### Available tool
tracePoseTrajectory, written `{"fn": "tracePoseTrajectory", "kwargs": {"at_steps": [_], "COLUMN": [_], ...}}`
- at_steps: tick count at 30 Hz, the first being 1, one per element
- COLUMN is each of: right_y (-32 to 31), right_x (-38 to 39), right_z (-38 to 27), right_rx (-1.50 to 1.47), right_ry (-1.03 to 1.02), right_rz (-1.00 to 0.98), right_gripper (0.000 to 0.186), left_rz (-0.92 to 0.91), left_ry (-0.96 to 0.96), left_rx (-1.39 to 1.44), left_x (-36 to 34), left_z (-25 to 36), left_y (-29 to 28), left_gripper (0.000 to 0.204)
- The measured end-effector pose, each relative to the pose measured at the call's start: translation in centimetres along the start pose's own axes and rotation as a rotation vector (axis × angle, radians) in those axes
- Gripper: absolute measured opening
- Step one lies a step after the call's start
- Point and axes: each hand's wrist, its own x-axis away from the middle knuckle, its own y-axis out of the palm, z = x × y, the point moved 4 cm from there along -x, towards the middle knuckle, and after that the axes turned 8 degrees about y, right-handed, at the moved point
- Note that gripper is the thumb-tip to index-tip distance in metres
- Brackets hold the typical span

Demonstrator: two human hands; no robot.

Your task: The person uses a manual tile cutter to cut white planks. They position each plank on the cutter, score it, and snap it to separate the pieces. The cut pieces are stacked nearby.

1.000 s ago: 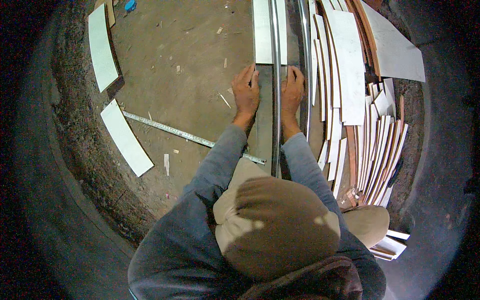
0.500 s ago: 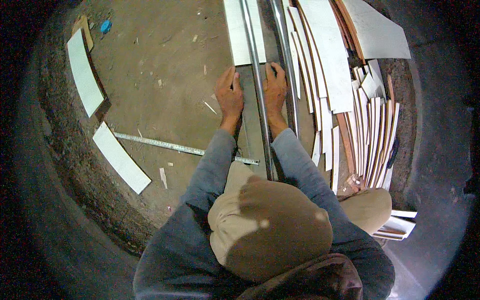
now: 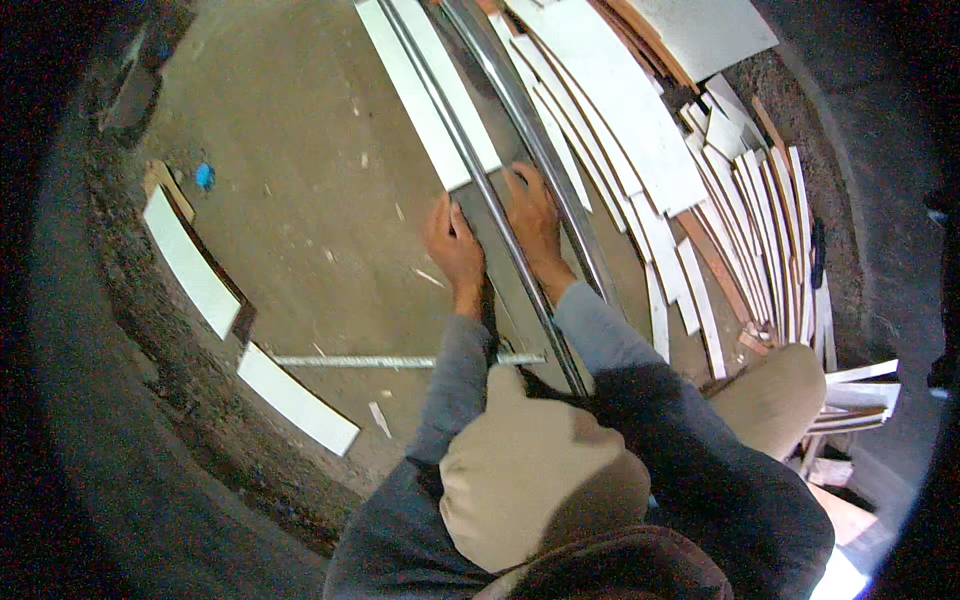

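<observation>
A long white panel (image 3: 424,115) lies flat, running away from me beneath a slim metal bar (image 3: 509,235). My left hand (image 3: 455,245) is closed at the panel's near left corner, with its fingers curled and thumb bent in. On the other side of the bar, my right hand (image 3: 535,215) is closed at the near right corner. The fingertips are partly hidden at the panel's edge. A thicker metal bar (image 3: 541,150) runs along the right side, close beside my right hand. Behind my left wrist lies a marked measuring strip (image 3: 370,361).
A large pile of white cut strips (image 3: 660,160) with brown edges spreads along the right. Two short white pieces, one a curved-looking strip (image 3: 190,260), lie at the left near a blue scrap (image 3: 205,176). Small offcuts are scattered over the brown floor (image 3: 300,200).
The whole view has turned, so the panel and bars now slant up to the left and the left pieces sit lower. My hands remain at the panel's near end, their fingers more curled.
</observation>
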Motion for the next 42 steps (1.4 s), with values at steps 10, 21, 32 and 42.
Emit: {"fn": "tracePoseTrajectory", "kwargs": {"at_steps": [10, 21, 32, 42], "right_y": [-0.6, 0.1, -0.9, -0.8], "right_x": [0.0, 0.5, 0.7, 0.8], "right_z": [-0.5, 0.1, 0.4, 0.7], "right_rx": [-0.029, -0.032, -0.156, -0.151], "right_ry": [0.063, 0.031, 0.151, 0.197], "right_rz": [-0.054, -0.014, -0.052, -0.075], "right_gripper": [0.042, 0.042, 0.042, 0.039], "left_rz": [0.032, 0.007, 0.042, 0.041], "left_ry": [-0.082, -0.049, -0.054, -0.012], "left_rx": [0.090, 0.022, 0.149, 0.104], "left_x": [0.1, 0.3, 0.5, 0.6], "left_z": [1.0, 0.8, -0.1, -0.3], "left_y": [-0.4, -0.2, 0.5, 0.7], "left_gripper": [0.030, 0.034, 0.034, 0.033]}}
